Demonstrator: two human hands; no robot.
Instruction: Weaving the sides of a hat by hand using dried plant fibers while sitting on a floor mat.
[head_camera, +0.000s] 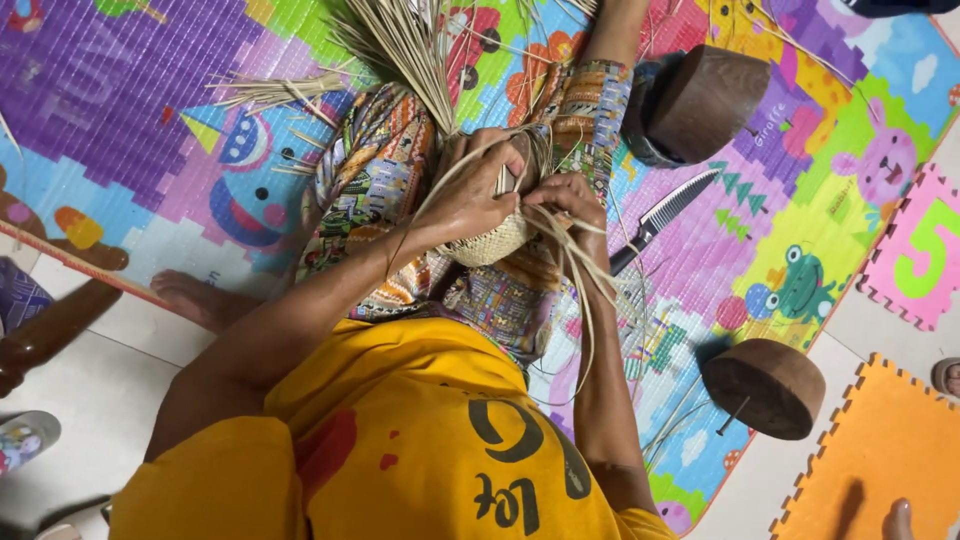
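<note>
In the head view, a small woven basket (492, 240) was held in the lap, over the patterned cloth (385, 190) of the legs. The left hand (478, 190) was wrapped around its upper side, fingers closed on the weave and on a few strands; the right hand (568, 200) was pressed against its right rim, fingers pinched shut on thin straw strips (585, 290) that looped down past the wrist. A fan of loose strips (400, 45) stood up from the work toward the top of the frame. The weaving was judged best done with the basket clamped firmly by the left hand while each strip was drawn taut and flat by the right, so that no slack or twist was left in the row; the long trailing ends could easily be snagged or tangled. Around the work, a serrated knife (665, 210) lay on the colourful mat (120, 120) just right of the hands, blade close to the hanging strips, so care was called for there. Two round wooden blocks (765, 385) were seen, one lower right and one upper right, well apart from the basket. A bundle of cut strips (280, 90) lay to the left, and a bare foot (200, 298) rested at the mat's edge.
</note>
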